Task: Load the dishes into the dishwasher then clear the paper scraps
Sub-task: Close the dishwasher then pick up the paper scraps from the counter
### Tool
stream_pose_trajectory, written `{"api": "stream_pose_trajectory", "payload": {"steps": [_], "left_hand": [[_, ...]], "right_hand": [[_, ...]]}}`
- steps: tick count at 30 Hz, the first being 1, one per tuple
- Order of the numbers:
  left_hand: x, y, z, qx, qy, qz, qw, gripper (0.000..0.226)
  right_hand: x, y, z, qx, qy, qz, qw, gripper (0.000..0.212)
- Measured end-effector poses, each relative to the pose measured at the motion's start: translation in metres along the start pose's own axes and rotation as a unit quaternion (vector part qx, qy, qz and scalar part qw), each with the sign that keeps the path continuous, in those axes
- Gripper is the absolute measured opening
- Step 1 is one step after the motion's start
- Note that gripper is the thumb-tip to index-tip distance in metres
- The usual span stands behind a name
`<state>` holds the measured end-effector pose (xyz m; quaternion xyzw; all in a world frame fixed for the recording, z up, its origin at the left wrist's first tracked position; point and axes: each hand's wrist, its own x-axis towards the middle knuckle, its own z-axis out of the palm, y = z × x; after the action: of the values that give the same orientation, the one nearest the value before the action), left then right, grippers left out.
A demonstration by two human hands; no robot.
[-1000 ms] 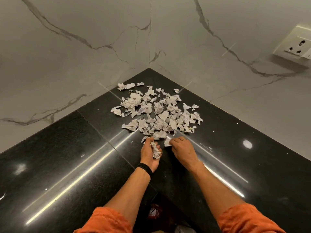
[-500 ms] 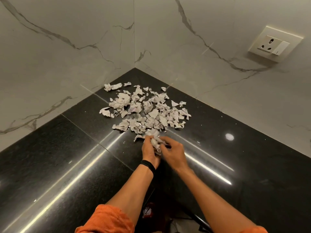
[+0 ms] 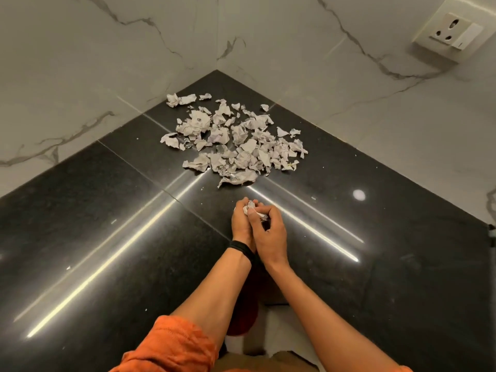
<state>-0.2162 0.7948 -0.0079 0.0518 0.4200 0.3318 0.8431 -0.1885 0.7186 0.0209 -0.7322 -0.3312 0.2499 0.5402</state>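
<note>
While scrap pile [image 3: 236,142] lies apart, fingers [image 3: 270,210] of left hand [image 3: 241,225], right hand [image 3: 269,234] clench paper wad [image 3: 248,208].

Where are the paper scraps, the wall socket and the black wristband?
paper scraps [image 3: 249,146], head view, middle of the pile.
wall socket [image 3: 449,33], head view, middle of its plate.
wristband [image 3: 241,251], head view, strap across the left wrist.

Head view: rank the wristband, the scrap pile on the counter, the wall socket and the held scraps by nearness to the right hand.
1. held scraps: pinched by the right hand itself.
2. wristband: on the left wrist, alongside.
3. scrap pile: ahead, toward the counter corner.
4. wall socket: on the wall, far right.
</note>
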Motion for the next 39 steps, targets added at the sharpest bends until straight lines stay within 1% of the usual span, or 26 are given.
{"api": "stream_pose_trajectory", "payload": {"steps": [1,5,7,9,11,13,15,19,22,24,26,28,30,31,33,35,37,39], "left_hand": [[-0.007,-0.003,-0.002,0.001,-0.002,0.005,1.000,0.025],[-0.028,-0.023,-0.017,0.052,0.007,0.068,0.996,0.032],[-0.040,-0.040,-0.030,0.071,0.014,0.098,0.993,0.043],[-0.055,-0.059,-0.043,0.091,0.021,0.115,0.989,0.058],[-0.074,-0.083,-0.057,0.101,0.027,0.118,0.988,0.063],[-0.094,-0.112,-0.071,0.097,0.045,0.104,0.989,0.059],[-0.112,-0.142,-0.084,0.068,0.075,0.083,0.991,0.058],[-0.134,-0.188,-0.117,-0.029,0.159,0.065,0.985,0.049],[-0.134,-0.211,-0.144,-0.053,0.214,0.038,0.975,0.037],[-0.123,-0.224,-0.165,-0.054,0.229,0.010,0.972,0.034],[-0.099,-0.238,-0.190,-0.047,0.238,-0.012,0.970,0.037],[-0.070,-0.249,-0.214,-0.050,0.261,-0.023,0.964,0.040],[-0.031,-0.263,-0.245,-0.067,0.298,-0.019,0.952,0.044],[-0.012,-0.269,-0.259,-0.073,0.305,-0.021,0.949,0.046],[0.014,-0.273,-0.278,-0.102,0.263,-0.030,0.959,0.050],[0.034,-0.275,-0.293,-0.116,0.235,-0.030,0.964,0.054],[0.052,-0.279,-0.309,-0.095,0.235,-0.011,0.967,0.057],[0.065,-0.284,-0.321,-0.062,0.241,-0.002,0.968,0.059]], "right_hand": [[-0.007,0.000,-0.002,0.001,-0.005,-0.001,1.000,0.016],[-0.039,0.003,-0.013,0.032,-0.024,-0.002,0.999,0.021],[-0.060,0.008,-0.024,0.051,-0.034,0.002,0.998,0.024],[-0.081,0.017,-0.039,0.067,-0.049,0.014,0.996,0.029],[-0.103,0.029,-0.054,0.076,-0.067,0.031,0.994,0.033],[-0.128,0.045,-0.071,0.079,-0.077,0.048,0.993,0.031],[-0.153,0.071,-0.084,0.065,-0.078,0.071,0.992,0.025],[-0.196,0.118,-0.095,0.044,-0.087,0.145,0.985,0.018],[-0.214,0.150,-0.089,0.050,-0.096,0.219,0.970,0.007],[-0.220,0.176,-0.078,0.062,-0.090,0.272,0.956,0.005],[-0.219,0.209,-0.062,0.067,-0.078,0.317,0.943,0.003],[-0.212,0.244,-0.045,0.066,-0.058,0.349,0.933,0.013],[-0.204,0.285,-0.024,0.056,-0.037,0.391,0.918,0.028],[-0.200,0.304,-0.015,0.059,-0.024,0.405,0.912,0.031],[-0.191,0.333,0.000,0.076,-0.019,0.405,0.911,0.029],[-0.183,0.357,0.012,0.072,-0.035,0.400,0.913,0.030],[-0.175,0.373,0.018,0.079,-0.046,0.423,0.901,0.031],[-0.170,0.387,0.024,0.118,-0.054,0.452,0.882,0.032]]}}
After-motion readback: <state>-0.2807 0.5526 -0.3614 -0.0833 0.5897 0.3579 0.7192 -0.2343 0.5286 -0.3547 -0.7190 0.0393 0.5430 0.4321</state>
